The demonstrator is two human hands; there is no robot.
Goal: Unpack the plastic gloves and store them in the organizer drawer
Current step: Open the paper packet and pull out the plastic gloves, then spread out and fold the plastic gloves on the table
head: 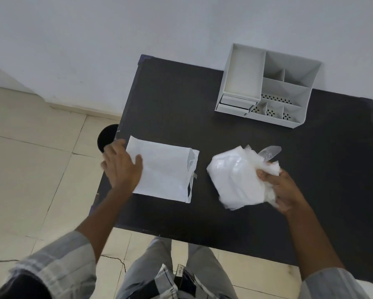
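A bundle of clear plastic gloves [235,175] rests on the black table [181,100], right of centre, with glove fingers sticking out at its upper right. My right hand [282,190] grips the bundle's right side. A flat white mailer bag [166,171] lies on the table's left part, its open end facing right. My left hand [122,164] lies flat on the bag's left edge, fingers spread. A grey desk organizer [267,85] stands at the table's back right, its two small drawers [235,104] at the lower left front, both pushed in.
A round black bin [107,137] stands on the tiled floor just left of the table. A white wall runs behind the table. My legs are at the table's near edge.
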